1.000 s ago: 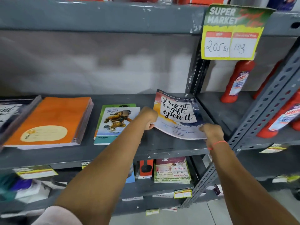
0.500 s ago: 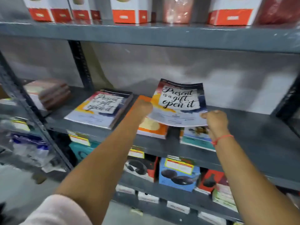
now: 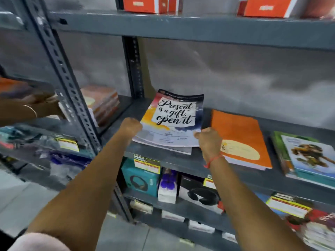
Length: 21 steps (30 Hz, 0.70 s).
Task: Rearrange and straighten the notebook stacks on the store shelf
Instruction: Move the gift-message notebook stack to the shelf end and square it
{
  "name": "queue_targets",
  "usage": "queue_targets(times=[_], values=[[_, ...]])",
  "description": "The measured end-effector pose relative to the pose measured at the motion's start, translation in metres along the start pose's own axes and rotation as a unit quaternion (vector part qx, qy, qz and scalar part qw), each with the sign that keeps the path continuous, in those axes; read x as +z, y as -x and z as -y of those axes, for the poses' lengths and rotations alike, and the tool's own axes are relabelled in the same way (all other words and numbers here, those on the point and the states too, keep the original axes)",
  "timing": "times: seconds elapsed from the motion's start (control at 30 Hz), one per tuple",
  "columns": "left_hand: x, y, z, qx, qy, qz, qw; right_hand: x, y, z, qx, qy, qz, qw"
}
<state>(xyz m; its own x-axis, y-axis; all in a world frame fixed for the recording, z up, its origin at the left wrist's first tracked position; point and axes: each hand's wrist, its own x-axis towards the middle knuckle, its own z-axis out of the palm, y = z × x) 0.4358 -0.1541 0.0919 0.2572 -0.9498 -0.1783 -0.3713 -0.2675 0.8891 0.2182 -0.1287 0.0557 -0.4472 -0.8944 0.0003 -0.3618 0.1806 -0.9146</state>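
While both hands, left hand [image 3: 130,127] and right hand [image 3: 208,140], grip the "Present is a gift" notebook [image 3: 172,120] between them, an orange notebook [image 3: 239,140] lies just right of the right hand

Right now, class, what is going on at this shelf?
A person holds a "Present is a gift, open it" notebook by its near corners, left hand and right hand, just above a matching stack on the grey shelf. An orange notebook stack lies to its right.
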Motion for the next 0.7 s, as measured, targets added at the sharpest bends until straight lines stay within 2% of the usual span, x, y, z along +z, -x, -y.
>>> queue_targets(times=[0.13,0.3,0.4,0.53,0.7], values=[[-0.005,-0.02,0.033,-0.002,-0.013,0.026,1.0,0.029,-0.001,-0.011,0.025,0.075,-0.006,0.997],[-0.005,-0.024,0.061,0.017,-0.037,0.042,0.998,0.044,0.006,-0.034,0.015,0.018,-0.039,0.999],[-0.003,-0.026,0.078,0.036,0.025,0.046,0.998,0.046,0.012,-0.046,-0.021,-0.023,-0.06,0.998],[0.018,-0.025,0.092,0.034,0.171,0.047,0.984,0.057,0.028,-0.055,-0.002,-0.102,-0.006,0.995],[0.028,-0.029,0.091,0.07,0.185,0.034,0.98,0.064,0.029,-0.053,0.004,-0.159,0.064,0.985]])
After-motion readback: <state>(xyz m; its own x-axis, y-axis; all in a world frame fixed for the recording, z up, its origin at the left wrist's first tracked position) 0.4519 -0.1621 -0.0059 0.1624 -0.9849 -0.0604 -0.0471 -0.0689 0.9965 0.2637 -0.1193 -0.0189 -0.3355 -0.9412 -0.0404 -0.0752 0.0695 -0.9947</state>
